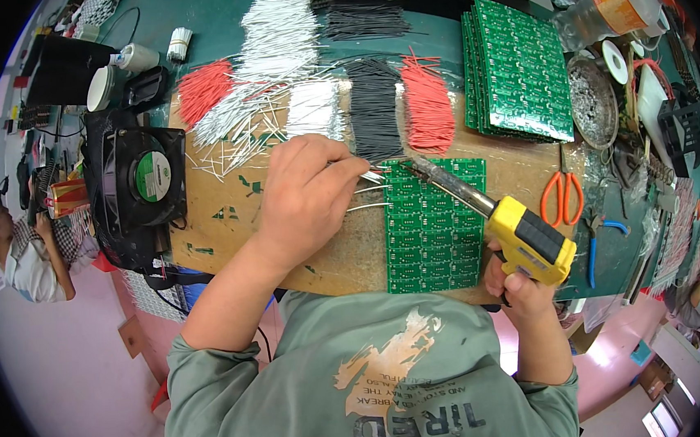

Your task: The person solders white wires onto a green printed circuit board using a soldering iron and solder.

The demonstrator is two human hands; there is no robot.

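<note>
Head view: from the left of two side-by-side cameras on the wearer's head, above both hands.
Facing: down over the left hand (307, 191) and right hand (520, 286), the bench (215, 22) stretching beyond them.
Upright: its left is the wearer's left; the shirt (297, 387) fills the area below the hands.
Nearness: close on the hands and the board (439, 248) between them; a co-worker (28, 260), well left of the hands, looks small.
Lens: wide fisheye, edges bending outward from the hands toward a dark rim.
</note>
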